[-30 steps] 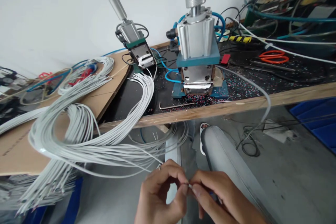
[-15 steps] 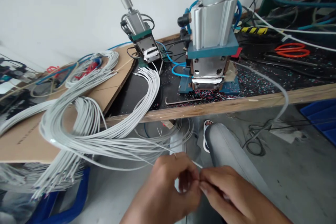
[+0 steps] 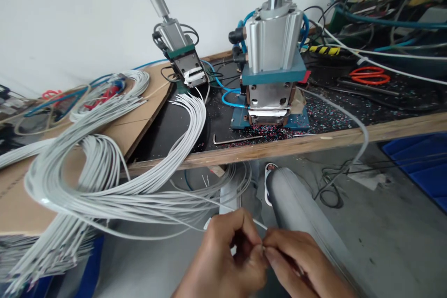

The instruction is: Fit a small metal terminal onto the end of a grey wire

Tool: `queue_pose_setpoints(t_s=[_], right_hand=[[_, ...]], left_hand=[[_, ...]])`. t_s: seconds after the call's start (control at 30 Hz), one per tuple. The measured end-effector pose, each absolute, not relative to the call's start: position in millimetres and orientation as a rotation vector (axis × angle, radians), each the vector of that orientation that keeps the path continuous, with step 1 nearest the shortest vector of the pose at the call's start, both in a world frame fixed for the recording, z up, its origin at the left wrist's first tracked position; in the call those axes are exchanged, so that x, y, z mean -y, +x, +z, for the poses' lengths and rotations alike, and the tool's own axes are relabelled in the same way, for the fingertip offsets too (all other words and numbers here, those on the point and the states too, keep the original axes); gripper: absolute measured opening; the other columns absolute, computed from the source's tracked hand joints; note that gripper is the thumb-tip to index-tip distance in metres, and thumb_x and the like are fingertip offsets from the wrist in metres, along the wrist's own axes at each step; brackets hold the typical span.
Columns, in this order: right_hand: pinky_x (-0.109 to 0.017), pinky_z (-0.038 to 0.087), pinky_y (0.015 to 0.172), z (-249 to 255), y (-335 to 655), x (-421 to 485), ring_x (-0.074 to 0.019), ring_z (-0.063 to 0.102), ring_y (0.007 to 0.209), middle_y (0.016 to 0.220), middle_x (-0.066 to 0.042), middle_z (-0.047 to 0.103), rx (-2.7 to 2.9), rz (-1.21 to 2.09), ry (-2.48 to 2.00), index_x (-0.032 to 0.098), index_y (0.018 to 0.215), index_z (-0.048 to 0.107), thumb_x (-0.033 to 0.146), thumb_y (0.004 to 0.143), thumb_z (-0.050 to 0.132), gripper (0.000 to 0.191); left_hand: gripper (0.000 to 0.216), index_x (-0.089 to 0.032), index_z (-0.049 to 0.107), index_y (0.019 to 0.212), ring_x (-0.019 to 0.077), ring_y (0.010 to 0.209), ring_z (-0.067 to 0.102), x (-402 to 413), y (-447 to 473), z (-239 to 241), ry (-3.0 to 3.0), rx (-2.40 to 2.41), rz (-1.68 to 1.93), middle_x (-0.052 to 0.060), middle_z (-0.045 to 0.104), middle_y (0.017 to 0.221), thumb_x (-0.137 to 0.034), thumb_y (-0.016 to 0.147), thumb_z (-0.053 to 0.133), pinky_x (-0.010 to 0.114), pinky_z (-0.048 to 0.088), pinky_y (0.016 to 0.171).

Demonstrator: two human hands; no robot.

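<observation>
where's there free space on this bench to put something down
Bare black top between the white wire bundle and the pneumatic press, bordered in front by the hex key. Another strip right of the press up to the orange scissors, crossed by a grey cable. The cardboard and rear right corner are crowded.

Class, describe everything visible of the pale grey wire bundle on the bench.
The wire bundle is dozens of thin, pale grey strands, loosely looped. It lies on the cardboard sheet, arches across the black bench top and sags below its wooden edge. One strand leads to the pinched fingertips of the left hand and right hand.
</observation>
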State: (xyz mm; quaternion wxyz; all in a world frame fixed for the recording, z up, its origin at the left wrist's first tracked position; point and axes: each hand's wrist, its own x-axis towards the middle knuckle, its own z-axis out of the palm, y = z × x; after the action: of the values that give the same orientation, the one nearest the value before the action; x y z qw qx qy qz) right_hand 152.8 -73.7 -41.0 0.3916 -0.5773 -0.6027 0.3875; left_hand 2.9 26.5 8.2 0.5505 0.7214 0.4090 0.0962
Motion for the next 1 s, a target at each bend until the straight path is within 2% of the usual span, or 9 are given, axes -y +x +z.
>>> queue_pose_setpoints(t_s=[0.1,0.2,0.27,0.43,0.5,0.67,0.8,0.87,1.0], right_hand=[[-0.019,0.050,0.070,-39,156,69,-0.0139,0.070,0.078,0.079,0.001,0.071,1.629,1.013,-1.466,0.022,0.084,0.065,0.020,0.100,0.050,0.022],[-0.021,0.042,0.055,-38,162,65,-0.0163,0.068,0.072,0.077,-0.002,0.073,1.902,1.147,-1.385,0.022,0.076,0.067,0.019,0.090,0.063,0.014],[-0.022,0.041,0.055,-40,158,63,-0.0160,0.066,0.069,0.074,-0.002,0.071,1.846,1.128,-1.356,0.021,0.074,0.065,0.023,0.093,0.059,0.020],[-0.022,0.045,0.061,-54,125,63,-0.0135,0.061,0.061,0.060,0.003,0.057,1.250,0.904,-1.424,0.021,0.078,0.062,0.034,0.107,0.040,0.039],[-0.022,0.045,0.060,-55,121,65,-0.0134,0.062,0.060,0.060,0.003,0.059,1.252,0.854,-1.456,0.021,0.079,0.063,0.032,0.107,0.039,0.038],[-0.023,0.042,0.059,-42,144,61,-0.0154,0.065,0.065,0.066,0.001,0.066,1.663,0.956,-1.413,0.022,0.068,0.055,0.020,0.096,0.051,0.027],[-0.024,0.045,0.065,-46,135,52,-0.0144,0.065,0.067,0.072,0.000,0.067,1.349,0.893,-1.386,0.021,0.080,0.061,0.028,0.104,0.041,0.032],[-0.023,0.046,0.065,-53,119,52,-0.0141,0.064,0.066,0.072,0.001,0.069,1.163,0.852,-1.397,0.022,0.085,0.066,0.033,0.107,0.041,0.035],[-0.021,0.044,0.056,-60,95,62,-0.0127,0.057,0.056,0.064,0.003,0.063,0.928,0.794,-1.473,0.024,0.092,0.074,0.041,0.107,0.046,0.036]], left_hand=[[0.013,-0.026,0.044,0.068,0.0149,0.059,0.044,-27,-3,3,1.679,-0.945,0.067,-0.005,0.048,0.063,-0.018,0.068,0.054,0.027,0.033,0.053],[0.013,-0.024,0.049,0.063,0.0135,0.058,0.042,-31,-11,7,1.790,-0.896,-0.274,-0.005,0.049,0.063,-0.014,0.064,0.056,0.026,0.027,0.051],[0.013,-0.023,0.050,0.062,0.0126,0.057,0.040,-29,-11,8,1.729,-0.920,-0.136,-0.006,0.048,0.061,-0.015,0.066,0.059,0.026,0.027,0.052],[0.024,-0.022,0.051,0.067,0.0122,0.061,0.043,-12,2,-5,1.202,-1.015,0.653,-0.005,0.051,0.067,-0.032,0.083,0.066,0.026,0.037,0.060],[0.026,-0.023,0.049,0.067,0.0118,0.059,0.040,-13,1,-7,1.191,-1.012,0.663,-0.006,0.048,0.066,-0.031,0.082,0.068,0.026,0.035,0.058],[0.019,-0.021,0.052,0.062,0.0102,0.053,0.039,-28,-11,-3,1.597,-0.975,0.094,-0.008,0.046,0.056,-0.006,0.066,0.062,0.023,0.026,0.049],[0.030,-0.021,0.053,0.067,0.0037,0.039,0.034,-13,1,-15,1.041,-1.056,0.689,-0.010,0.048,0.061,-0.032,0.082,0.076,0.018,0.025,0.038],[0.039,-0.019,0.056,0.066,0.0021,0.039,0.037,-1,11,-23,0.819,-1.058,0.878,-0.009,0.051,0.063,-0.041,0.076,0.087,0.016,0.027,0.038],[0.040,-0.017,0.062,0.065,0.0007,0.041,0.038,14,23,-29,0.649,-1.044,0.950,-0.008,0.055,0.063,-0.040,0.067,0.095,0.014,0.030,0.039]])
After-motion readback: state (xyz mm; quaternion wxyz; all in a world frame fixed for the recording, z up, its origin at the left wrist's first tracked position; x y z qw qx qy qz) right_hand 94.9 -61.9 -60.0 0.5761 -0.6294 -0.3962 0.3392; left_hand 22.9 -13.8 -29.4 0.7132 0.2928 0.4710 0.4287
